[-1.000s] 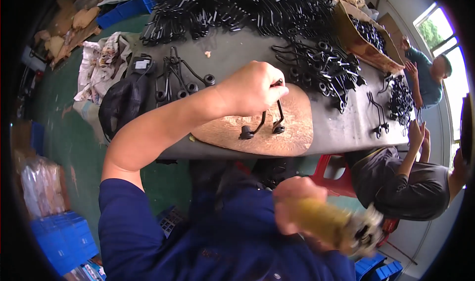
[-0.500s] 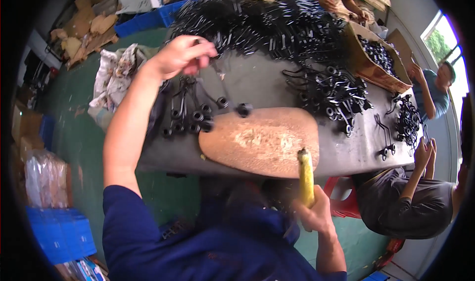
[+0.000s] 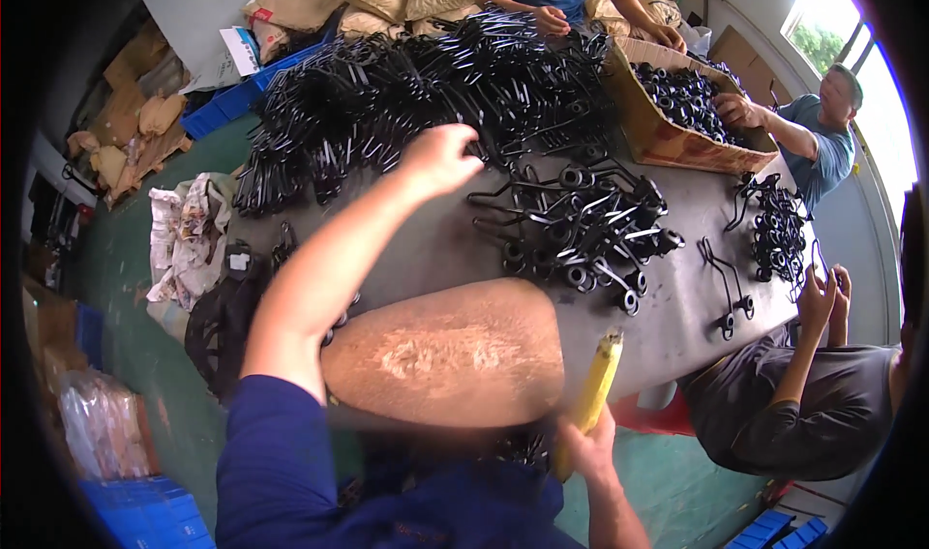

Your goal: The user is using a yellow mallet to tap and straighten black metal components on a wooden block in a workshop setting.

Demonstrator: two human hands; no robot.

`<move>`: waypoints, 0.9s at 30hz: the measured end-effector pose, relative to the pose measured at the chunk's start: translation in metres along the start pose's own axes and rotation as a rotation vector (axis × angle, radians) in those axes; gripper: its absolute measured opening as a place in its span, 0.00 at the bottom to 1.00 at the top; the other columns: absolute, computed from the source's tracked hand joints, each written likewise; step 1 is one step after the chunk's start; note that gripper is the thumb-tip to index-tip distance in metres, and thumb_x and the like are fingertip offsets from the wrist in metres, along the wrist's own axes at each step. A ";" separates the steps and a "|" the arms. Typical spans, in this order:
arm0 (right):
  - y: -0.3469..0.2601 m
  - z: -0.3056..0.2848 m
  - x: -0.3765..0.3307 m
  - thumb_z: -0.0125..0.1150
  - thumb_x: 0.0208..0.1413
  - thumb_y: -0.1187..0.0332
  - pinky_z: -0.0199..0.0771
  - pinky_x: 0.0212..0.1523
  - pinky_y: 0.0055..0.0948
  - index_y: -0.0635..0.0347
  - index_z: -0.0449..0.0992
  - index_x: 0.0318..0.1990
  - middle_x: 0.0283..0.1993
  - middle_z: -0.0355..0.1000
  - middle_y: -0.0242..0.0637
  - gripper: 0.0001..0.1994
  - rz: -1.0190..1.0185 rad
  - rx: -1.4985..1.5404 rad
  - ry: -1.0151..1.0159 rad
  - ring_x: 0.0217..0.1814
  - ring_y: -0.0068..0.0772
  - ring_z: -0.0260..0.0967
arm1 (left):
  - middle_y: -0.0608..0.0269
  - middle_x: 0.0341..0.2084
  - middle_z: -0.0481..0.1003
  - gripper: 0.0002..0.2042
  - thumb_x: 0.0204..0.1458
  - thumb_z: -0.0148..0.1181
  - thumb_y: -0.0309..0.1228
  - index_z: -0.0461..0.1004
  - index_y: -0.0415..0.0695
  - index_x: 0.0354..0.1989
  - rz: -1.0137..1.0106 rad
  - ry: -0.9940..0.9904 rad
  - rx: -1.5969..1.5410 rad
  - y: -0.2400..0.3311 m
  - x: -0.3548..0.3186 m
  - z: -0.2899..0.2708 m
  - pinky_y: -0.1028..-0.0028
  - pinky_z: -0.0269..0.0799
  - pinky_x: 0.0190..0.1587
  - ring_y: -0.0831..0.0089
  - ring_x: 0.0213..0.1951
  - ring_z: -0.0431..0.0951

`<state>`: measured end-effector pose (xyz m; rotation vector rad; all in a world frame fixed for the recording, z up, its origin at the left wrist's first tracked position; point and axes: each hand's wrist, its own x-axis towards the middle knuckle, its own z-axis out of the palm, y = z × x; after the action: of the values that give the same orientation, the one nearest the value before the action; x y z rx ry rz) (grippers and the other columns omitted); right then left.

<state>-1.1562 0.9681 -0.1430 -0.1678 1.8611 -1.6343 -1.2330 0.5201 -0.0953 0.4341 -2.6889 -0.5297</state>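
Observation:
My left hand (image 3: 445, 158) reaches over the table to the near edge of a large heap of thin black bent metal rods (image 3: 358, 104). Its fingers are curled in, and whatever they may hold is hidden. Low on the right, my right hand (image 3: 588, 445) is wrapped round a yellow rod (image 3: 597, 380), tilted with its worn end up. Between my arms lies a rounded wooden board (image 3: 455, 356), its middle rough and worn pale. Beyond its right end sits a tangled pile of black rods with ring-shaped ends (image 3: 590, 225). A few more ring ends show partly behind my left forearm.
A cardboard box (image 3: 692, 148) of black ringed parts stands at the far right. Near it lie more ringed rods (image 3: 777, 225) on the grey table (image 3: 406, 249). One person stands across the table; two others are at the right. A blue tray (image 3: 218, 112) is at the far left.
My left hand has moved right from over the ringed rods at the left to the large heap. The view has shifted, so the board appears lower and farther left. My right hand keeps the yellow rod.

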 end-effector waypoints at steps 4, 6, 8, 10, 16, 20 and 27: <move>-0.001 -0.007 0.002 0.63 0.46 0.77 0.72 0.27 0.25 0.63 0.66 0.39 0.28 0.69 0.32 0.13 0.062 -0.015 -0.041 0.25 0.23 0.69 | 0.55 0.32 0.73 0.11 0.47 0.60 0.32 0.69 0.43 0.36 0.207 0.085 0.401 0.017 0.044 0.074 0.61 0.75 0.40 0.59 0.39 0.77; 0.015 -0.010 0.003 0.64 0.46 0.76 0.72 0.28 0.26 0.63 0.67 0.39 0.29 0.69 0.31 0.14 0.032 -0.044 -0.018 0.26 0.23 0.69 | 0.54 0.33 0.74 0.07 0.50 0.55 0.30 0.70 0.42 0.35 0.228 0.067 0.422 0.018 0.054 0.082 0.63 0.76 0.38 0.60 0.38 0.77; 0.018 -0.011 0.004 0.66 0.45 0.73 0.72 0.30 0.26 0.63 0.67 0.39 0.29 0.69 0.31 0.15 0.013 -0.079 -0.012 0.27 0.22 0.68 | 0.55 0.28 0.73 0.06 0.49 0.53 0.27 0.69 0.42 0.35 0.324 0.124 0.535 0.020 0.056 0.085 0.65 0.77 0.33 0.60 0.33 0.77; 0.010 -0.012 0.005 0.65 0.45 0.73 0.72 0.29 0.26 0.63 0.67 0.38 0.29 0.69 0.31 0.14 0.022 -0.063 -0.032 0.27 0.22 0.68 | 0.56 0.27 0.72 0.06 0.49 0.53 0.27 0.69 0.41 0.35 0.426 0.205 0.483 0.027 0.062 0.081 0.66 0.77 0.33 0.61 0.33 0.77; 0.000 -0.010 0.001 0.63 0.47 0.74 0.72 0.26 0.26 0.63 0.66 0.39 0.28 0.68 0.32 0.13 0.009 -0.054 -0.071 0.24 0.23 0.69 | 0.59 0.25 0.71 0.06 0.51 0.57 0.31 0.70 0.43 0.28 0.668 0.329 0.307 0.100 0.073 0.022 0.69 0.75 0.34 0.63 0.31 0.77; 0.002 -0.004 -0.005 0.62 0.48 0.75 0.71 0.23 0.25 0.62 0.65 0.39 0.27 0.67 0.31 0.13 -0.035 -0.028 -0.068 0.23 0.23 0.68 | 0.54 0.24 0.76 0.07 0.51 0.60 0.33 0.78 0.41 0.29 0.480 0.345 0.048 0.136 0.035 -0.054 0.64 0.74 0.31 0.57 0.27 0.77; -0.019 0.005 -0.028 0.63 0.50 0.75 0.70 0.23 0.23 0.63 0.65 0.40 0.27 0.68 0.30 0.13 -0.099 -0.048 -0.058 0.23 0.21 0.67 | 0.54 0.14 0.69 0.09 0.53 0.62 0.31 0.75 0.37 0.28 0.433 0.043 -0.152 0.170 -0.102 -0.156 0.72 0.62 0.21 0.73 0.16 0.66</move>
<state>-1.1372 0.9733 -0.1143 -0.3287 1.8753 -1.6340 -1.1179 0.6599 0.0796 -0.1758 -2.5667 -0.5771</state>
